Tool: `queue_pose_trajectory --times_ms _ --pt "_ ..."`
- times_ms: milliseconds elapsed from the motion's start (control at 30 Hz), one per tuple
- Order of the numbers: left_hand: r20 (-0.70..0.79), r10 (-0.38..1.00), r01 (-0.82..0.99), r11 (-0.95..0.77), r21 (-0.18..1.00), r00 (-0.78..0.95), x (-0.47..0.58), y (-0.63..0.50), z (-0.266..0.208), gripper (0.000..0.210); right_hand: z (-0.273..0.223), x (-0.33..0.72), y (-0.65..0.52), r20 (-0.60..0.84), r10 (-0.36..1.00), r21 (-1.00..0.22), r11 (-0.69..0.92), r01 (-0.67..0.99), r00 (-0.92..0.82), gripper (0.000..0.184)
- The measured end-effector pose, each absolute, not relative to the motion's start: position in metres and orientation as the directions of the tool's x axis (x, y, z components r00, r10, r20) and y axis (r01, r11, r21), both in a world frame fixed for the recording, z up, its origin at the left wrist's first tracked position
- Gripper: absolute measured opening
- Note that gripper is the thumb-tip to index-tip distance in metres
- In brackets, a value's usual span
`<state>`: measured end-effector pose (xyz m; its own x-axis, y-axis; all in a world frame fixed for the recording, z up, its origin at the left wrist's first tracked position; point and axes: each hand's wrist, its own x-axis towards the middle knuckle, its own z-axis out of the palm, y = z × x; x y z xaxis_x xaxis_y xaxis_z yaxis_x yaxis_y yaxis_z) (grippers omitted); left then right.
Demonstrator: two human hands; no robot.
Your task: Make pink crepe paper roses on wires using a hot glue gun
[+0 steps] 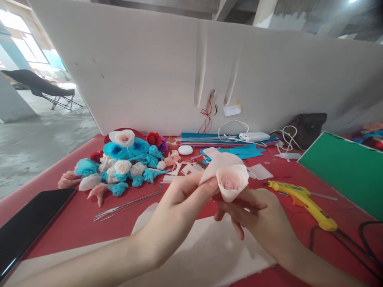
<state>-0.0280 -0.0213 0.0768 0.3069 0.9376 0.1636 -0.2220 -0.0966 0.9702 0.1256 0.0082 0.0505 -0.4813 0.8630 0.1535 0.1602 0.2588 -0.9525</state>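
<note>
While both hands met above the near edge of the red table (74,223), the left hand (176,207) pinched a loose pale pink petal (220,161) between thumb and fingertips, pressing it against the pink rose (231,182); the right hand (257,217) held that rose from below, fingers closed around its base. Beneath the wrists lay a white sheet (206,247), with a black phone (26,227) at near left. Thin wires (127,205) lay left of the hands and a yellow glue gun (305,201) to the right. Farther back sat a heap of finished flowers (122,163), a green board (347,171), blue sheets (239,151) and a white charger (254,136) against the grey partition (179,71)
</note>
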Motion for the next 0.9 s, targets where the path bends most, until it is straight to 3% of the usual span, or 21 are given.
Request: queue_pose_trajectory --times_ms 133,633,800,900 --pt "0.163 0.926 -0.275 -0.068 0.959 0.34 -0.029 -0.022 0.071 0.022 0.051 0.125 0.008 0.166 0.852 -0.95 0.273 0.15 -0.496 0.024" --pt "0.115 0.919 -0.259 -0.014 0.966 0.378 -0.024 -0.026 0.078 0.014 0.049 0.129 0.008 0.126 0.804 -0.987 0.163 0.011 -0.581 0.011" --pt "0.087 0.942 -0.321 0.022 0.947 0.323 -0.031 -0.025 0.079 0.014 0.055 0.128 0.007 -0.043 0.803 -0.961 0.128 0.244 -0.594 0.011" --pt "0.096 0.95 -0.353 0.016 0.936 0.297 -0.036 -0.019 0.085 0.015 0.058 0.129 0.009 -0.108 0.788 -0.907 0.172 0.385 -0.606 0.02"
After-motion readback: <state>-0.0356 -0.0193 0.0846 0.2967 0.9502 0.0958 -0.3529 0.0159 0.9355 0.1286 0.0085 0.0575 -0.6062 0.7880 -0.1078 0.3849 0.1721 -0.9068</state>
